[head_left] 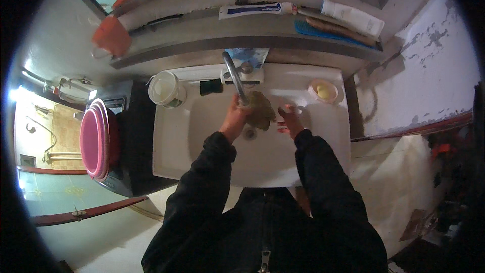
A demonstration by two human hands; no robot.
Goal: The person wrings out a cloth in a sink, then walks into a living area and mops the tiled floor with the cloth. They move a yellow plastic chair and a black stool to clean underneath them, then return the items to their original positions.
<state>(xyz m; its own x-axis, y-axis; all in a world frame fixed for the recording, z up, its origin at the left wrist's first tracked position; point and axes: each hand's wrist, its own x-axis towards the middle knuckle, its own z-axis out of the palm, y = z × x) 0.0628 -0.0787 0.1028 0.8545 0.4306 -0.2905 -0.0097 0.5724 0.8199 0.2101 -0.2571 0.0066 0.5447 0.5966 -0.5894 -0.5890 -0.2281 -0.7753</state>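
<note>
Under the curved metal tap (234,76), my left hand (236,120) is closed on the edge of a limp olive-brown rag (261,111). The rag hangs over the white sink basin (212,146), just above the drain (249,133). A little to its right is my right hand (290,121), palm turned inward, its fingers apart and nothing visible in them. It does not touch the rag. Whether water is running from the tap is hard to make out.
A white bucket (165,90) and a dark green scouring pad (211,87) sit on the sink's back left, a soap dish (324,91) with yellow soap at the back right. Above runs a shelf (202,28) with toothpaste and combs. Pink basins (93,141) stand at left.
</note>
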